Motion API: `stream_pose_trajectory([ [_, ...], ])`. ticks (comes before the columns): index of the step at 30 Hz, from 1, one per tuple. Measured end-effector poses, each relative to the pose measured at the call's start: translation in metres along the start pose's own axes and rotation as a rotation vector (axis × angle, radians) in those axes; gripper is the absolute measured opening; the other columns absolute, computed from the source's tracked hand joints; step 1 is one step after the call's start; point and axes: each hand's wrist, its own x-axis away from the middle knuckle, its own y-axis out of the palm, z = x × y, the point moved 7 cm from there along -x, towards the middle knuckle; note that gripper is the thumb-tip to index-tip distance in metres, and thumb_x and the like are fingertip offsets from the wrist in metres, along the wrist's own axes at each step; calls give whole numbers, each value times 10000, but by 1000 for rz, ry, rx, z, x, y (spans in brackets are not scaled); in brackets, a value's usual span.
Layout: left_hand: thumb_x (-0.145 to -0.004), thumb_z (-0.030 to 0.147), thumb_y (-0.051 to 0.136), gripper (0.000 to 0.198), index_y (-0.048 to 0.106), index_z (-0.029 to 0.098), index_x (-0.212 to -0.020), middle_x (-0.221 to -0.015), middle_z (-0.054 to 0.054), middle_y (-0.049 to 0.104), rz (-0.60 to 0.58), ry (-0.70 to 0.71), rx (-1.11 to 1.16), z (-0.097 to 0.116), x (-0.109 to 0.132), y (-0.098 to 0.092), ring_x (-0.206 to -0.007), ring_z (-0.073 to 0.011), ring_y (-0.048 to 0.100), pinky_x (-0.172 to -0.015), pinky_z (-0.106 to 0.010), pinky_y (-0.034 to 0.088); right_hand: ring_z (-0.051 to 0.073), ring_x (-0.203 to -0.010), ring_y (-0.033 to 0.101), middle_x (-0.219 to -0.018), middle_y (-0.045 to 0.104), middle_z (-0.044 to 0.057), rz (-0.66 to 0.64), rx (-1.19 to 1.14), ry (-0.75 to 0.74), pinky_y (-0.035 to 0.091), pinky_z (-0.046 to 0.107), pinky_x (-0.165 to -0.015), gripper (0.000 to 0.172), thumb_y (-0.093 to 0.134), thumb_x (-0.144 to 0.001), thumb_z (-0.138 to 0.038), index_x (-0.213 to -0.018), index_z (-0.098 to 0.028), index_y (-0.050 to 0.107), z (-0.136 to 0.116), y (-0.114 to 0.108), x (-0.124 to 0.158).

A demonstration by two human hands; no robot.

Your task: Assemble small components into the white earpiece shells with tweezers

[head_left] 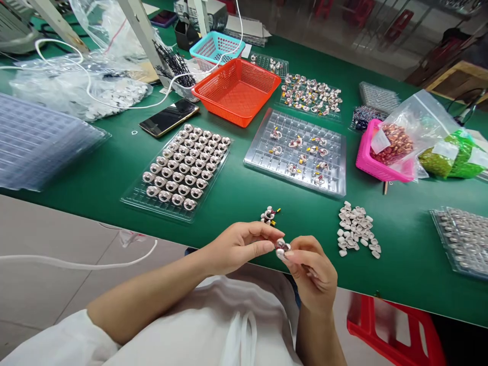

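Note:
A small white earbud shell (282, 250) with dark parts inside is held between my two hands, just over the table's near edge. My left hand (238, 249) closes on its left side with thumb and fingertips. From the right, my right hand (314, 272) pinches the same shell between thumb and forefinger; its other fingers are curled in. Just beyond my left fingers lies a little heap of wired earbud pieces (269, 215) with yellow tips. Off to the right, several loose white shell caps (356, 229) are in a pile.
A clear tray (129, 201) holds rows of shells at left. Near the middle, a stack of clear trays (255, 157) carries several wired pieces. Behind are a phone (170, 118), a red basket (244, 122) and a white cable (152, 105). A pink basket (385, 172) stands at right.

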Motion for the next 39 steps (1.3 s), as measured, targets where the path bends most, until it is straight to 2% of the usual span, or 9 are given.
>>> stream_pose_trajectory([
  [4,-853,360,776,282,779,165,-1057,-963,-81,811,-41,-95,111,-2,0,1,-900,-217,755,-859,-349,600,156,-747,633,-934,644,38,-82,146,-86,528,273,-580,367,563,-934,-68,-1145,-327,714,-9,1,0],
  [9,-814,350,811,308,776,150,-1045,-942,-82,809,-81,-123,55,1,-2,-2,-879,-216,753,-831,-338,600,150,-739,619,-945,633,43,-181,210,-143,490,271,-562,464,483,-949,-38,-1222,-348,693,-15,5,0],
  [17,-848,286,767,208,791,158,-1010,-964,-79,787,-183,78,-346,20,-1,-4,-886,-202,710,-848,-308,548,129,-718,593,-943,608,32,-238,212,-132,500,271,-614,368,534,-939,-60,-1100,-319,741,-16,11,-3],
  [23,-814,291,788,229,781,132,-978,-929,-74,790,-279,-55,-215,8,-1,-1,-851,-183,701,-826,-285,549,109,-657,559,-958,578,30,-237,74,-86,455,258,-541,376,533,-942,-47,-1090,-321,745,-10,15,4],
  [26,-771,263,796,208,762,120,-918,-855,-62,766,-218,-61,-168,4,0,-2,-792,-167,680,-789,-275,547,146,-743,593,-964,597,44,-182,-54,-40,473,272,-581,331,555,-955,-92,-1114,-326,728,-5,16,7],
  [29,-740,215,788,170,738,125,-876,-807,-51,740,-99,23,-240,7,2,-4,-734,-155,657,-742,-268,538,173,-785,588,-923,606,45,-41,-185,117,469,286,-617,219,580,-972,-185,-1129,-298,683,8,12,9],
  [31,-735,168,774,149,731,135,-875,-812,-56,738,-54,155,-325,15,4,-2,-738,-161,657,-744,-276,537,158,-743,557,-910,586,35,4,-269,256,454,275,-611,123,635,-957,-288,-1075,-267,665,18,14,10],
  [35,-766,92,741,157,713,162,-904,-743,-42,716,-44,487,-440,37,11,7,-742,-170,643,-770,-299,547,184,-821,599,-900,580,31,-105,-452,417,497,303,-712,189,703,-908,-409,-929,-232,642,26,29,10],
  [39,-819,75,696,163,689,176,-948,-755,-45,711,-56,598,-543,45,15,12,-739,-171,636,-768,-302,555,203,-858,607,-826,588,31,-143,-533,527,489,309,-742,225,702,-907,-423,-855,-212,645,31,34,10],
])
